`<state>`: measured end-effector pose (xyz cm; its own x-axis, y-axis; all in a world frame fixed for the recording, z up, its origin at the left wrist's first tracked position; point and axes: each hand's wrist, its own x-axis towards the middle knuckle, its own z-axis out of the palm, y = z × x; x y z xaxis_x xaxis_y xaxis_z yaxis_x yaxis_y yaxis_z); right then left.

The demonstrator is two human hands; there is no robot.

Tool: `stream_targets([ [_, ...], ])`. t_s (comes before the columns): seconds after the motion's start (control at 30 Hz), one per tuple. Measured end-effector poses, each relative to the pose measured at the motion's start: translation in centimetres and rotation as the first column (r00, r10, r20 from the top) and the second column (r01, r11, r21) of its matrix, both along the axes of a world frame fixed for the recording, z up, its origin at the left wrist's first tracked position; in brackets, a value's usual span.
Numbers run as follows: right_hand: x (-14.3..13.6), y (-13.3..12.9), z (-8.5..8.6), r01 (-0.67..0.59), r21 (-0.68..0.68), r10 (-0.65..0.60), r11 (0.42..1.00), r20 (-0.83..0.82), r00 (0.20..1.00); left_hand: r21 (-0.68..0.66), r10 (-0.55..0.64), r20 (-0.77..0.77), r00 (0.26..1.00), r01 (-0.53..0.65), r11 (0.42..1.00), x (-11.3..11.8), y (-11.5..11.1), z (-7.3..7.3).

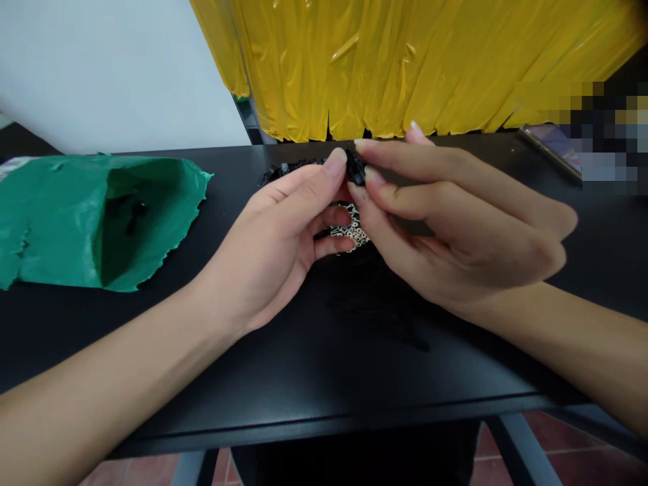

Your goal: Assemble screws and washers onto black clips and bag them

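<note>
One small black piece [357, 168] is pinched between the fingertips of the left hand [276, 236] and right hand [460, 223], above a smooth black table [304, 385]. Beneath lie small metallic-looking bits [359, 233], some ring-shaped, too many to count. Left: one crinkled green plastic bag [55, 226], jagged-mouthed, gaping rightward.

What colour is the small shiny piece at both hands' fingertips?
The small shiny piece is black, shown in the head view, the only one.
</note>
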<state>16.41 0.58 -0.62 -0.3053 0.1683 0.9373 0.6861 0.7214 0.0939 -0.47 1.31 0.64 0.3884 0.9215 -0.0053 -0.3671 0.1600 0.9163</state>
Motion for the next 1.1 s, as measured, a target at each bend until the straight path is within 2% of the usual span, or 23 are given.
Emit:
stream_targets([
  [0.13,-0.1,-0.1,0.0,-0.009,0.018,0.010,1.000,-0.031,0.999,0.115,0.048,-0.055,0.997,-0.041,0.993,0.1,-0.3,0.0],
  [0.27,-0.4,-0.3,0.1,-0.002,-0.009,0.002,1.000,-0.044,0.999,0.164,0.089,-0.057,0.994,-0.079,0.983,0.0,-0.5,0.2],
  [0.4,-0.5,-0.6,0.2,0.002,-0.050,-0.005,0.999,-0.050,0.999,0.104,0.075,-0.066,0.995,-0.068,0.992,-0.4,-0.2,0.3],
  [0.6,-0.4,-1.0,0.5,-0.023,-0.113,0.021,0.993,-0.027,0.999,-0.032,-0.024,-0.037,0.999,0.023,0.999,-1.1,0.3,0.3],
  [0.8,-0.4,-1.2,1.0,-0.023,-0.178,0.007,0.984,-0.090,0.996,-0.008,-0.023,-0.049,0.999,0.023,1.000,-0.7,-0.1,0.8],
  [1.0,-0.1,-0.8,0.5,-0.013,-0.102,0.008,0.995,-0.052,0.999,0.105,0.082,-0.127,0.989,-0.068,0.992,-0.3,-0.3,0.5],
  [1.1,-0.2,-0.9,0.5,0.012,-0.122,-0.015,0.993,-0.020,1.000,0.117,0.100,-0.122,0.987,-0.086,0.989,-0.3,-0.4,0.4],
])
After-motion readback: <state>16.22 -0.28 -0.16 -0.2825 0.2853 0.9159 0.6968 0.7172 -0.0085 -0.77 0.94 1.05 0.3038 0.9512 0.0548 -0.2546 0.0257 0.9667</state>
